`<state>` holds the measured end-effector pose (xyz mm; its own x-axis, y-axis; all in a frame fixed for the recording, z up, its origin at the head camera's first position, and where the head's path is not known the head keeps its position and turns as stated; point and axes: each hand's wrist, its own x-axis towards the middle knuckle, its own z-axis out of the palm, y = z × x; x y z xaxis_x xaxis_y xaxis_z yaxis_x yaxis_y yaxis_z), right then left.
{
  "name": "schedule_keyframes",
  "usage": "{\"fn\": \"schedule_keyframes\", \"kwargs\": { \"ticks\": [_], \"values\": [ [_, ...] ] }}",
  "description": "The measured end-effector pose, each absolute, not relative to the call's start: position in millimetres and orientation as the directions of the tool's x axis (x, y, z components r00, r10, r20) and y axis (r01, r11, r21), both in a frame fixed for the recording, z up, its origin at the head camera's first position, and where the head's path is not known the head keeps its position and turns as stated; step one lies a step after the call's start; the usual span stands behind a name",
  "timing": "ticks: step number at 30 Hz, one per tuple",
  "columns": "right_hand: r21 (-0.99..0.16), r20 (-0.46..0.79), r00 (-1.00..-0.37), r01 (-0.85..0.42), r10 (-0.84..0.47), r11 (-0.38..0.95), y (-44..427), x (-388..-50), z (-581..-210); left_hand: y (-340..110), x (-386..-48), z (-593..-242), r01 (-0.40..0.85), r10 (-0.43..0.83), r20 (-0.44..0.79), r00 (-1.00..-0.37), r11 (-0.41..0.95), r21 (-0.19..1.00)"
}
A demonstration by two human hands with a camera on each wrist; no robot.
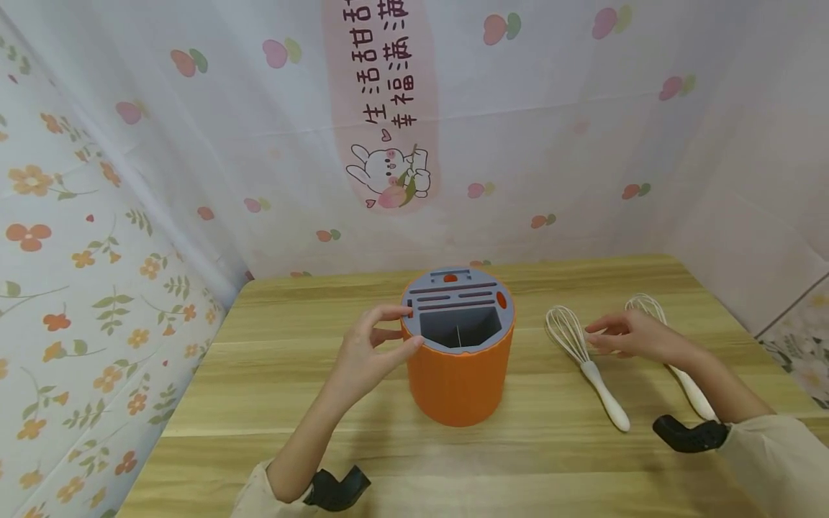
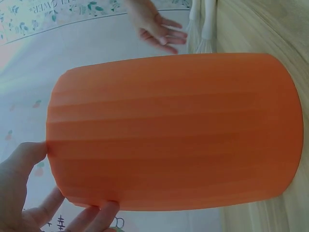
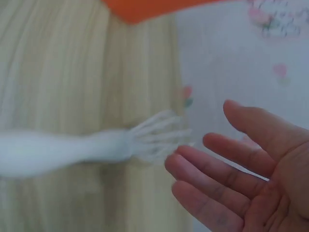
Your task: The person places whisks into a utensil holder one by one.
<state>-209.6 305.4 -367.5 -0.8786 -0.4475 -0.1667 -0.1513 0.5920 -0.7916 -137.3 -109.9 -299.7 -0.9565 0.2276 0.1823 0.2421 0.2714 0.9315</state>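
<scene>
On 1 table (image 1: 278, 360): 2 whisks (image 1: 605, 396) (image 1: 696, 396), 1 holder (image 1: 460, 381); left hand (image 1: 364, 351) grips it, right hand (image 1: 631, 336) loose.

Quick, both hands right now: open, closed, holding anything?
Left hand: holding the orange container at its upper edge.
Right hand: open and empty, near the whisk closer to the container.

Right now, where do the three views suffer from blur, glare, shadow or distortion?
Head: a pale sheen on the near wooden tabletop, soft shadow just left of the orange utensil holder; left wrist: dim, with a whitish glow at the left edge, the holder's outline bowed, probably by the lens; right wrist: the white-handled whisk badly blurred, the right hand crisper.
</scene>
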Motion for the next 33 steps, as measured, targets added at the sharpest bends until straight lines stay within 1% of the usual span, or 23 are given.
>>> {"fn": "schedule_keyframes", "kwargs": {
  "ticks": [5, 11, 14, 19, 26, 33],
  "values": [
    [-0.828, -0.293, -0.839, -0.017, -0.458, 0.561, 325, -212, -385, -110, -138, -300, 0.241, 0.230, 0.180, -0.956, 0.273, 0.931],
    [-0.808, -0.399, -0.782, 0.052, -0.479, 0.587, 333, -214, -399, -112, -140, -302, 0.251, 0.235, 0.191, -0.953, 0.262, 0.932],
    [-0.808, -0.437, -0.735, 0.068, -0.518, 0.585, 334, -215, -404, -112, -140, -303, 0.254, 0.238, 0.194, -0.952, 0.257, 0.932],
    [-0.829, -0.454, -0.664, 0.069, -0.594, 0.555, 336, -218, -409, -112, -140, -304, 0.249, 0.241, 0.188, -0.952, 0.256, 0.934],
    [-0.815, -0.488, -0.628, 0.080, -0.605, 0.574, 335, -223, -417, -112, -140, -302, 0.246, 0.238, 0.184, -0.954, 0.264, 0.933],
    [-0.812, -0.494, -0.614, 0.072, -0.616, 0.580, 330, -226, -420, -112, -139, -301, 0.243, 0.235, 0.181, -0.955, 0.266, 0.933]
  ]
}}
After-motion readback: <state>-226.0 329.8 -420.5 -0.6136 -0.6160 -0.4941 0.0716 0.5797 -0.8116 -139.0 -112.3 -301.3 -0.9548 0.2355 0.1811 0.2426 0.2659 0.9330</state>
